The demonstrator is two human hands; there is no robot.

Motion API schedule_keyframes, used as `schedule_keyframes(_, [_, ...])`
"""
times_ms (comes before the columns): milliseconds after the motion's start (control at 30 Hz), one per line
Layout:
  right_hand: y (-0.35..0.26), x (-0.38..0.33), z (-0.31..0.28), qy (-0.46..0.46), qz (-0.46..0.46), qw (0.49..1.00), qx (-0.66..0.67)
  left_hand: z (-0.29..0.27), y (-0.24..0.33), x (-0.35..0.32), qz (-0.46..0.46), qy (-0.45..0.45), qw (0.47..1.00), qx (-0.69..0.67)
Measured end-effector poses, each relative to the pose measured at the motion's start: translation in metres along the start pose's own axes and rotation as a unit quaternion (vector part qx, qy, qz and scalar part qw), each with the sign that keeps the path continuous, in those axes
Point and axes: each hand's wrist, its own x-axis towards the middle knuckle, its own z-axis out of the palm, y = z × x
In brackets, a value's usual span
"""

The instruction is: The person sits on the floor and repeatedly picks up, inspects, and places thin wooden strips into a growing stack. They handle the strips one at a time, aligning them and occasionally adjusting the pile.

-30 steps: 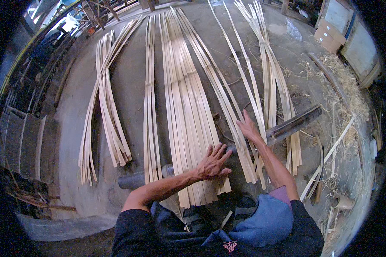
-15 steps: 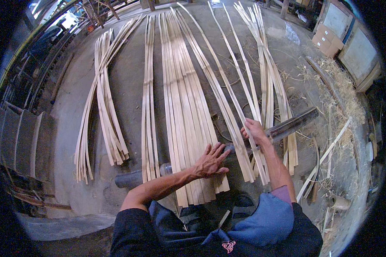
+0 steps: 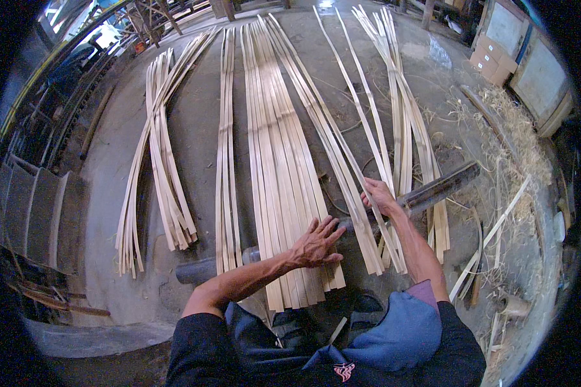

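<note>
A row of long, pale bamboo strips [image 3: 283, 168] lies side by side, fanned out over a dark pipe [image 3: 197, 271]. My left hand [image 3: 316, 246] rests flat on the near right part of this row, its fingers spread. To its right, my right hand [image 3: 379, 197] has its fingers closed around one bamboo strip [image 3: 392, 245]. That strip runs away from me close beside a narrow group of strips [image 3: 363, 232] right of the row. What the fingertips of my right hand do beneath the strip is hidden.
Narrow strips [image 3: 225, 148] lie left of the row. Crossed bundles lie at far left [image 3: 168, 187] and right [image 3: 403, 129], with two loose strips [image 3: 366, 97] between. Shavings [image 3: 519, 135] and offcuts litter the right side; a cardboard box [image 3: 492, 60] stands at back right.
The strip in my right hand has swung left along its far length and now sits close against the neighbouring strips. My left hand stays about where it was.
</note>
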Motion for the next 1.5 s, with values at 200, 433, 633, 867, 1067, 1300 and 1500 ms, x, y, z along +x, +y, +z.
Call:
schedule_keyframes(200, [0.010,0.009,-0.001,0.130,-0.161,0.920,-0.332,-0.001,0.001,-0.001,-0.006,-0.004,1.000,0.002])
schedule_keyframes(433, [0.050,0.020,0.000,0.138,-0.248,0.770,-0.572,0.000,-0.003,-0.001,0.008,0.002,1.000,0.002])
schedule_keyframes(633, [0.033,0.015,-0.003,0.075,-0.215,0.765,-0.602,0.000,-0.003,0.000,0.016,0.010,1.000,-0.007])
schedule_keyframes(867, [-0.009,-0.019,0.014,0.080,-0.137,0.909,-0.385,-0.003,-0.005,-0.002,0.019,0.009,0.999,-0.032])
schedule_keyframes(1067, [0.005,-0.035,0.009,0.138,-0.212,0.876,-0.411,-0.002,-0.006,-0.013,-0.025,0.039,0.999,0.007])
schedule_keyframes(1300, [-0.034,-0.048,0.039,0.234,-0.278,0.861,-0.355,0.001,-0.006,-0.017,-0.045,0.065,0.997,-0.011])
schedule_keyframes(1500, [-0.078,-0.039,0.061,0.232,-0.373,0.822,-0.363,0.007,-0.009,-0.017,-0.044,0.071,0.996,-0.012])
